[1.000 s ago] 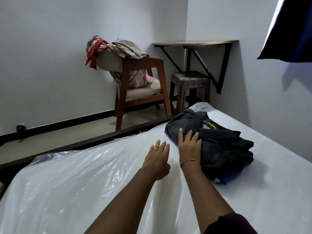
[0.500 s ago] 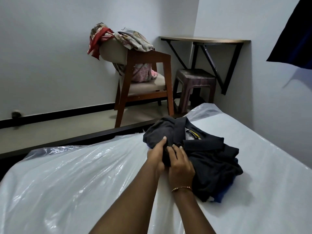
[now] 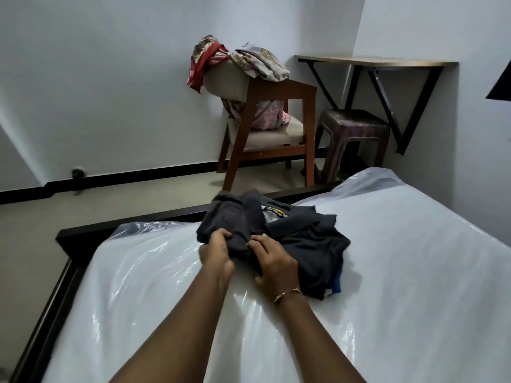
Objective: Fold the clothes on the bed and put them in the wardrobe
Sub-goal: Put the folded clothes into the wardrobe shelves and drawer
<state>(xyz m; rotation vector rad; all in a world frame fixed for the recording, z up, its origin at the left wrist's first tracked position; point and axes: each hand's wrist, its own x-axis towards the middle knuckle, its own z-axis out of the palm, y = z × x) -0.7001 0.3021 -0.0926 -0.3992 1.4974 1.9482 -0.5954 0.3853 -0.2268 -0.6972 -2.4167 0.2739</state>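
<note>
Both hands' fingers (image 3: 221, 235) bunched tight on dark clothes (image 3: 301, 239) atop plastic-wrapped mattress (image 3: 401, 272)

wooden chair (image 3: 279, 128) draped with cloths (image 3: 243, 58); plastic stool (image 3: 354, 134) beneath wall shelf (image 3: 373, 62).

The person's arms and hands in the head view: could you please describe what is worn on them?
Both forearms are bare to the bottom of the picture, with no sleeve showing. The right hand has a thin gold-coloured bracelet at the wrist. The left hand shows no bracelet or watch; whether it wears a ring cannot be told.
</note>
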